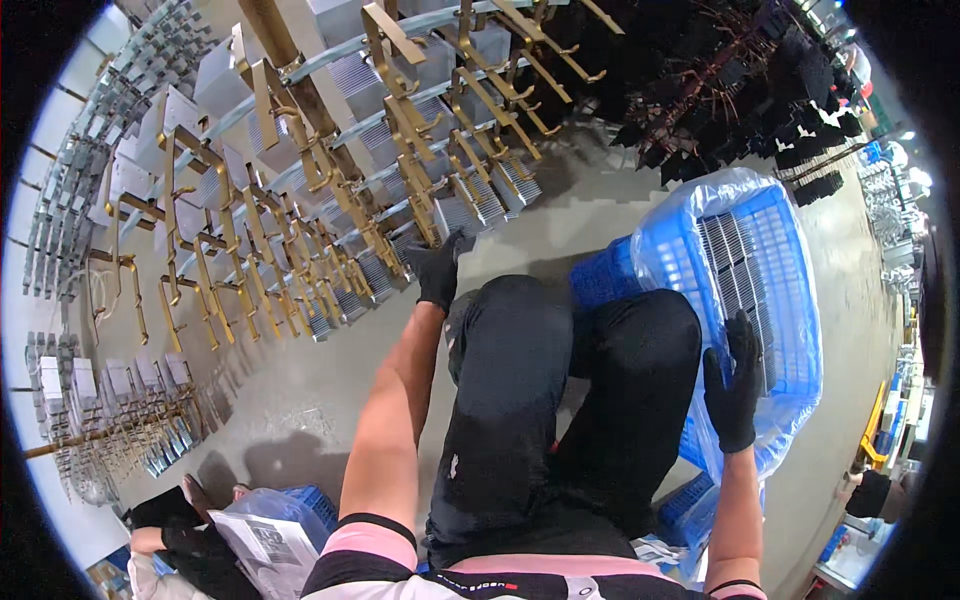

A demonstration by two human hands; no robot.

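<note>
My left hand (436, 272), in a black glove, reaches up to the lower edge of a hanging rack. Its thumb and fingers are spread apart just below a silver finned metal block (457, 217); whether they touch it is hard to tell. My right hand (735, 385), also in a black glove, lies with fingers stretched out at the near side of a blue plastic basket (806, 300). Under and beyond those fingers, silver finned metal pieces (735, 262) lie in the basket. A clear plastic liner (665, 235) drapes over its rim.
Brass-coloured hooks (400, 120) jut from the rack towards me, several bearing finned blocks. Dark parts (700, 90) hang at the far right. A smaller blue basket (605, 275) stands beside my knees. Another person (185, 545) is at the lower left, near a lined basket (310, 505).
</note>
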